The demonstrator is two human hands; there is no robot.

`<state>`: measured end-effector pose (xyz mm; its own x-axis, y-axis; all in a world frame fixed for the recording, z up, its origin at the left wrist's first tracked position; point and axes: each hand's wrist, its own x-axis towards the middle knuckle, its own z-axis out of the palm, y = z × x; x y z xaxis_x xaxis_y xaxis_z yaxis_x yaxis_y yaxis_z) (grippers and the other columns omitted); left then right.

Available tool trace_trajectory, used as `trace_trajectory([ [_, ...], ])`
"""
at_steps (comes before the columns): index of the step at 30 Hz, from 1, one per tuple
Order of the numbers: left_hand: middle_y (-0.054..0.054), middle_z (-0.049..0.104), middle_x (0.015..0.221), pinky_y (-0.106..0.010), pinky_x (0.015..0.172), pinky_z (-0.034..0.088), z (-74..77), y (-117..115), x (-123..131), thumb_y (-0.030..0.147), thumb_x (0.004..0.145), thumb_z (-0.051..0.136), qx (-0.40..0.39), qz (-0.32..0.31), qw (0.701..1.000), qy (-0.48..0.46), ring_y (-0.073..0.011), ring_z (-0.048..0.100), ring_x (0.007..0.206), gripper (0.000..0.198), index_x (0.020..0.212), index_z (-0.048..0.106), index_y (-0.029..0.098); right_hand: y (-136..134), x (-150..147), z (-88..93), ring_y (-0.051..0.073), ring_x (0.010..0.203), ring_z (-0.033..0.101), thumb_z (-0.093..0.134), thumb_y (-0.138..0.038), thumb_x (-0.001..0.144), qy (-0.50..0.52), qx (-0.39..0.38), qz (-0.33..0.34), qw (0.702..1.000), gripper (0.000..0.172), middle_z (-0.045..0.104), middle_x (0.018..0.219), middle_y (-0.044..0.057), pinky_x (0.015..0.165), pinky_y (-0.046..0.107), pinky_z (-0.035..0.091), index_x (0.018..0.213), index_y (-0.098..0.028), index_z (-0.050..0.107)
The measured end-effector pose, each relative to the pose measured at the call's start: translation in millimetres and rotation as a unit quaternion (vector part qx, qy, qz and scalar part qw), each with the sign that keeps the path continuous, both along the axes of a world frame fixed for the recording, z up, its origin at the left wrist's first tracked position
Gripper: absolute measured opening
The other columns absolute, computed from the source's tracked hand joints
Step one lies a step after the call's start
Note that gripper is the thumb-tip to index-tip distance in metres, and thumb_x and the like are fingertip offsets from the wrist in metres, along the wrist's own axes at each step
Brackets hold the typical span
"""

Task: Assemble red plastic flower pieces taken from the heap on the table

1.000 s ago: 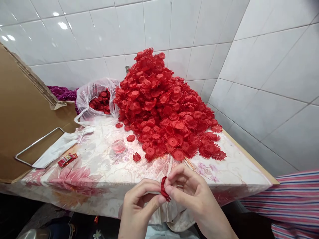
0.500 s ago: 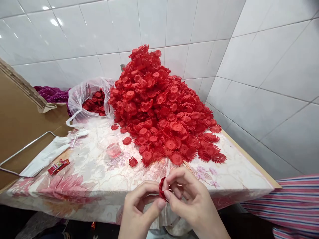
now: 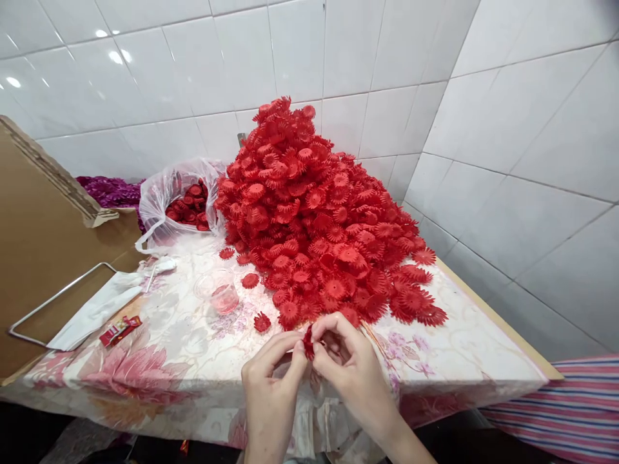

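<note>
My left hand and my right hand meet over the table's front edge. Together their fingertips pinch one small red plastic flower piece, which is mostly hidden between the fingers. Just beyond them rises a big heap of red flower pieces that reaches up against the tiled wall. A single loose red flower lies on the flowered tablecloth close to my left hand.
A small clear cup with pinkish liquid stands left of the heap. A clear plastic bag holds more red pieces; purple pieces lie behind it. A cardboard box, white cloth and red wrapper are left. Striped fabric shows right.
Both hands have moved up and forward toward the heap's foot, still pinching the red piece between them. The view has shifted slightly.
</note>
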<state>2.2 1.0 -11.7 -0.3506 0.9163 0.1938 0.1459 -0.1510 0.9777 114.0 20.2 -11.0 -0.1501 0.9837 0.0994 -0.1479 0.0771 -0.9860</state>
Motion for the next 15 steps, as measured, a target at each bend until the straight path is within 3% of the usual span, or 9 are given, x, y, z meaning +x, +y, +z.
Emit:
trace_trajectory([
  [6,-0.009,0.077,0.082,-0.029,0.071,0.057,-5.5,9,-15,0.028,0.074,0.069,-0.034,-0.078,0.995,-0.043,-0.0227,0.071,0.076,0.013,0.075,0.079,0.018,3,2,0.2,0.012,0.068,0.053,0.055,-0.019,0.083,-0.065,0.041,0.011,0.997,0.006,0.056,0.080,-0.003,0.061,0.022,0.044,0.088,-0.023,0.054],
  [15,-0.005,0.078,0.080,-0.024,0.069,0.057,0.7,5,-12,0.023,0.070,0.071,-0.001,-0.039,0.998,-0.050,-0.0188,0.070,0.075,0.008,0.073,0.079,0.024,2,2,1.1,0.012,0.073,0.058,0.065,-0.023,0.080,-0.044,0.026,0.030,0.998,0.018,0.059,0.086,-0.003,0.066,0.021,0.048,0.095,-0.025,0.055],
])
